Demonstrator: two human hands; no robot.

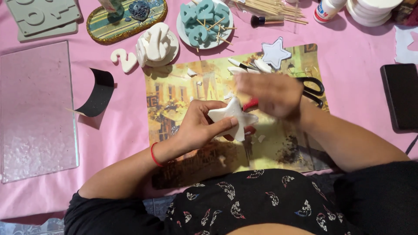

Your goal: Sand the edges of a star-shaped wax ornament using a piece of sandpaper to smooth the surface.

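My left hand [201, 125] holds a white star-shaped clay piece [233, 116] above a printed placemat [183, 95]. My right hand [267, 93] is blurred with motion just right of the star, its fingers spread. A red-handled tool [251, 104] shows between the hand and the star; I cannot tell if the right hand grips it. Black-handled scissors [314, 89] lie on the mat beyond my right wrist. A grey-edged star cutout [274, 53] sits at the mat's far edge.
On the pink cloth: a glass board [37, 109] at left, a black curved card [98, 92], white clay numbers [154, 43], a plate of teal numbers [203, 19], wooden skewers [270, 8], a brush [265, 20], stacked white plates [370, 11], a black box [399, 96] at right.
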